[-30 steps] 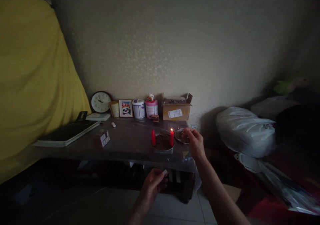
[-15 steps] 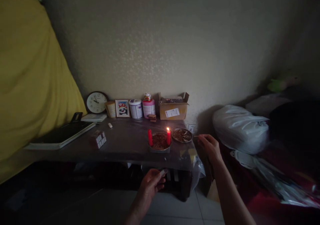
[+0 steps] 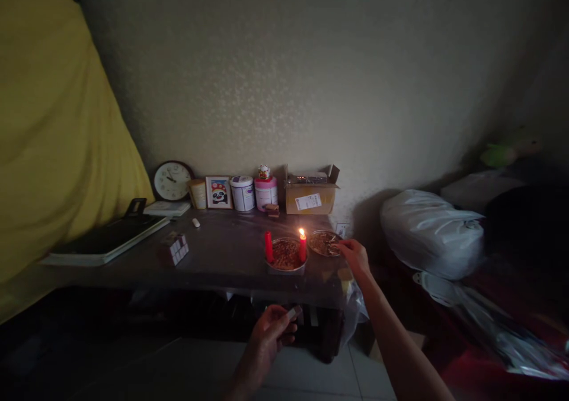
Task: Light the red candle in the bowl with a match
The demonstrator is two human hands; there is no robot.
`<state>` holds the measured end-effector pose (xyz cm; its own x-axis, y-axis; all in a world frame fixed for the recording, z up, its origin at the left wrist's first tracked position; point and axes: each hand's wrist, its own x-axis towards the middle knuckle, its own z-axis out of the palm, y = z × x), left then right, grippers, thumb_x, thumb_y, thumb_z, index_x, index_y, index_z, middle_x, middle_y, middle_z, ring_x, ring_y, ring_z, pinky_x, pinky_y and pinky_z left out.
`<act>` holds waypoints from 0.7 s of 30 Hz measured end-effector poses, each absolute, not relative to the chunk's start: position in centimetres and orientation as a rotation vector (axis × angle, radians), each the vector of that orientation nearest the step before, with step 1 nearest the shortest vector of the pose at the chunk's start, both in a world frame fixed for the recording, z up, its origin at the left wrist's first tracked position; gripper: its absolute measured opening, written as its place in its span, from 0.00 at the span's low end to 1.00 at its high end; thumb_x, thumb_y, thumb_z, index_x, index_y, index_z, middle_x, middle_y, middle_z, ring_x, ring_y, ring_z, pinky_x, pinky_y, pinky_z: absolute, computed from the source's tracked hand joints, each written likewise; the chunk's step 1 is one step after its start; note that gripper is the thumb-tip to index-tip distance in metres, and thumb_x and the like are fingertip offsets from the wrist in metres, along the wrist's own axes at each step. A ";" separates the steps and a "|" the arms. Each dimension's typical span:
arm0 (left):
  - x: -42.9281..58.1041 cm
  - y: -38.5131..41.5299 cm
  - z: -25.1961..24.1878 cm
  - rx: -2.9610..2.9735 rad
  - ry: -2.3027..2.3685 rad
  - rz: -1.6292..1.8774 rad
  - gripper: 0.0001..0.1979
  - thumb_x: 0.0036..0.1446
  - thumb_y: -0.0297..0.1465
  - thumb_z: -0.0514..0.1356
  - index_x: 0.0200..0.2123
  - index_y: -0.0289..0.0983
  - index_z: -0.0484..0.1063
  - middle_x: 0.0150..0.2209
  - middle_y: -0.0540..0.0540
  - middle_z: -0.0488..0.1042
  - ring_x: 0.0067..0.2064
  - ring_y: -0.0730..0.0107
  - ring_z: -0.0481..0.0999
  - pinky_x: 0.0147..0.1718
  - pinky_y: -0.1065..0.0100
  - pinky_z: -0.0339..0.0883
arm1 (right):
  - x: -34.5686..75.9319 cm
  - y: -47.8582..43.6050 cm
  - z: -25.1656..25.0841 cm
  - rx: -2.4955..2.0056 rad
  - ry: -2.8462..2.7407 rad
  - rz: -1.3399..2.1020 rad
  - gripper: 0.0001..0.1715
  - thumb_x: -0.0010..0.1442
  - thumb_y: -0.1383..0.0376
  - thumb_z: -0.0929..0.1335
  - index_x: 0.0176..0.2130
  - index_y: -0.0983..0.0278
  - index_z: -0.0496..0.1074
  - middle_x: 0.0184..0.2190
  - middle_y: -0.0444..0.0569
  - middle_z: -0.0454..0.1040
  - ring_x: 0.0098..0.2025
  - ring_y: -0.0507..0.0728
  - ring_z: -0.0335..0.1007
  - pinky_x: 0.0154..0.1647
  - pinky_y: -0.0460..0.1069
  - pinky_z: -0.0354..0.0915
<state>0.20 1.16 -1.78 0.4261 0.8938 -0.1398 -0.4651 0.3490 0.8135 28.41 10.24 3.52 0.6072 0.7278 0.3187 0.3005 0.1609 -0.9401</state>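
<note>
My right hand (image 3: 357,257) is pinched on a thin matchstick at the right rim of a round tin (image 3: 317,248), where several loose matchsticks lie on a brown filling. Low in front of the table, my left hand (image 3: 272,330) grips a small matchbox (image 3: 294,312) between thumb and fingers. A second round tin (image 3: 287,267) stands left of the first, with brown grains inside. Two red candles rise from it: the right candle (image 3: 303,250) burns with a bright flame, while the left candle (image 3: 268,248) is unlit.
On the dark table (image 3: 222,258) sit a stack of small boxes (image 3: 174,248), a clock (image 3: 172,180), a panda picture (image 3: 219,192), two canisters and an open cardboard box (image 3: 310,199). White plastic bags (image 3: 431,232) lie to the right. Yellow cloth (image 3: 66,122) hangs at left.
My right hand has moved left, from beside the table to the rim of the right tin. The left hand keeps the matchbox in nearly the same place. The candle's flame looks a little larger.
</note>
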 end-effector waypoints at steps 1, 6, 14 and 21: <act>0.2 1.3 -1.8 0.771 0.648 0.963 0.13 0.43 0.38 0.67 0.27 0.37 0.67 0.37 0.45 0.77 0.34 0.69 0.74 0.32 0.69 0.65 | 28.2 10.9 3.7 -1.433 -0.937 0.370 0.10 0.37 0.60 0.71 0.23 0.63 0.74 0.14 0.40 0.69 0.19 0.52 0.64 0.22 0.46 0.58; 0.1 1.5 -1.6 0.756 0.645 0.965 0.14 0.42 0.37 0.67 0.27 0.37 0.67 0.36 0.45 0.77 0.34 0.69 0.74 0.31 0.69 0.65 | 27.6 11.9 4.4 -1.463 -0.919 0.328 0.10 0.38 0.61 0.69 0.26 0.62 0.74 0.19 0.42 0.72 0.20 0.52 0.66 0.23 0.47 0.60; 0.0 1.4 -2.4 0.799 0.634 0.946 0.11 0.46 0.37 0.65 0.28 0.38 0.67 0.37 0.46 0.77 0.35 0.69 0.74 0.33 0.68 0.65 | 24.4 4.8 5.4 -1.444 -1.159 0.463 0.14 0.46 0.58 0.68 0.32 0.64 0.73 0.22 0.43 0.72 0.21 0.52 0.66 0.24 0.46 0.62; 0.1 0.8 -2.0 0.888 0.660 0.948 0.10 0.47 0.36 0.64 0.29 0.37 0.68 0.30 0.50 0.74 0.34 0.69 0.73 0.33 0.69 0.64 | 16.7 -2.3 3.8 -1.326 -1.594 0.740 0.17 0.59 0.54 0.61 0.36 0.64 0.70 0.31 0.45 0.73 0.34 0.53 0.69 0.35 0.45 0.64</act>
